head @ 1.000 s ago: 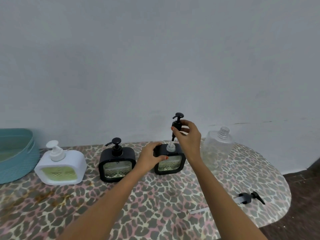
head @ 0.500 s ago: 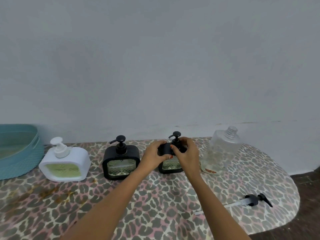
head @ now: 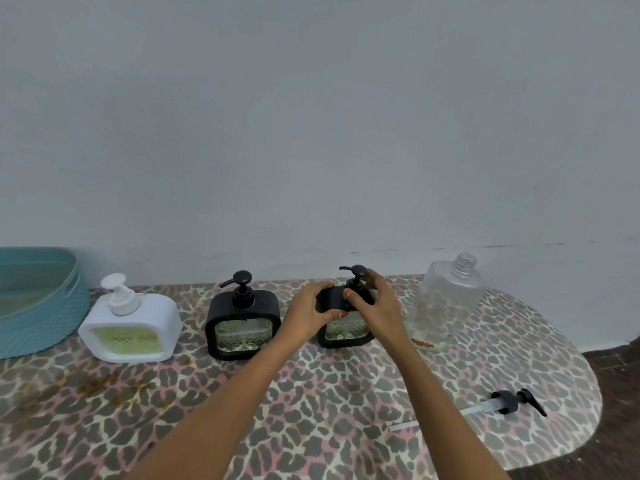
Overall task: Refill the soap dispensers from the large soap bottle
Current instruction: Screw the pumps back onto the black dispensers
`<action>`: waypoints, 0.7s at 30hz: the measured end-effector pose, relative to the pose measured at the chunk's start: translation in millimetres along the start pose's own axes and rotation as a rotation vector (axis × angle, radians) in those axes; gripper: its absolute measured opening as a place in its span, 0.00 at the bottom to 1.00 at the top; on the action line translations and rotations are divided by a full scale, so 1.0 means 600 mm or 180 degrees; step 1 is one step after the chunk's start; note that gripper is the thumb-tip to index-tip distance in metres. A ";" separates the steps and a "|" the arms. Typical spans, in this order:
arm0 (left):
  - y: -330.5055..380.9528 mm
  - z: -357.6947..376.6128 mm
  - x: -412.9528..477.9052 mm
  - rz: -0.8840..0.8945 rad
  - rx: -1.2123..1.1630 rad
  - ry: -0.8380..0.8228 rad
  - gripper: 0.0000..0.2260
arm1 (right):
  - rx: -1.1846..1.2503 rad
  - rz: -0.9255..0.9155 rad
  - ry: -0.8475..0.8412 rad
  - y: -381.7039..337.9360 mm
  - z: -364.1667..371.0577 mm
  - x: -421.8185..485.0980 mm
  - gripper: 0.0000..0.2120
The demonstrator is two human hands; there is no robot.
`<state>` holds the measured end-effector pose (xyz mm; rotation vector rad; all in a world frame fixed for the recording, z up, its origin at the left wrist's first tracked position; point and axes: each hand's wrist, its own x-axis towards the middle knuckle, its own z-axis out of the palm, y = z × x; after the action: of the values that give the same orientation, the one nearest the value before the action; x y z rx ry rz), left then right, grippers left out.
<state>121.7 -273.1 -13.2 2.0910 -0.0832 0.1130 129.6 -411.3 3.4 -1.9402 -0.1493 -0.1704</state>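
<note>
- Plain grey wall [head: 311,133]: backs the whole scene.
- Rounded table [head: 311,393] under a leopard-print cover: carries every item below; brown stains at its left front.
- Teal woven-pattern plastic basket [head: 41,317]: far left, against the wall.
- Large clear plastic soap bottle [head: 450,299]: upright at the right rear, threaded neck uncapped; just right of the held dispenser.
- White square soap dispenser [head: 138,327] with white pump: green soap shows in its window; just right of the basket.
- First black square soap dispenser [head: 242,327], 1 of 2: pump fitted, patterned clear window; between the white unit and the hands.
- Second black square soap dispenser [head: 346,332]: stands on the table between the first black unit and the bottle; its black pump head [head: 355,275] sits on top, spout pointing left.
- Left hand [head: 310,306]: fingers curled over that dispenser's top left corner, thumb on the front, gripping it.
- Right hand [head: 381,303]: thumb and fingertips pinch the collar below the black pump head.
- Loose black pump with clear dip tube [head: 512,401]: lies flat near the table's right front edge, well apart from the bottle.
</note>
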 end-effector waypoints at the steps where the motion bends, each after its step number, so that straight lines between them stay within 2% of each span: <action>1: 0.000 0.000 0.000 -0.0002 -0.0008 0.0004 0.26 | 0.0011 -0.0012 -0.0126 0.000 -0.004 0.000 0.15; 4: 0.000 0.000 -0.001 -0.0036 -0.0047 -0.0003 0.26 | -0.0096 -0.0036 -0.0213 0.004 -0.007 0.002 0.15; 12: 0.004 -0.002 -0.003 -0.0046 -0.0029 -0.0023 0.27 | -0.0111 -0.0013 0.0284 0.007 0.018 0.004 0.17; 15: 0.004 -0.003 -0.002 -0.0028 -0.0002 -0.0030 0.26 | -0.0021 -0.0044 0.0171 0.002 0.014 0.002 0.19; 19: 0.004 -0.001 -0.001 -0.0035 -0.0027 -0.0010 0.26 | -0.0137 -0.0054 -0.0085 -0.005 -0.002 0.004 0.13; 21: 0.003 0.000 -0.002 -0.0048 -0.0037 -0.0011 0.26 | -0.0254 -0.0076 0.0016 -0.005 -0.002 0.007 0.12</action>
<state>120.3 -273.7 -11.7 2.0798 -0.0701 0.0996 133.0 -411.0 7.0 -2.0178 -0.1646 -0.1997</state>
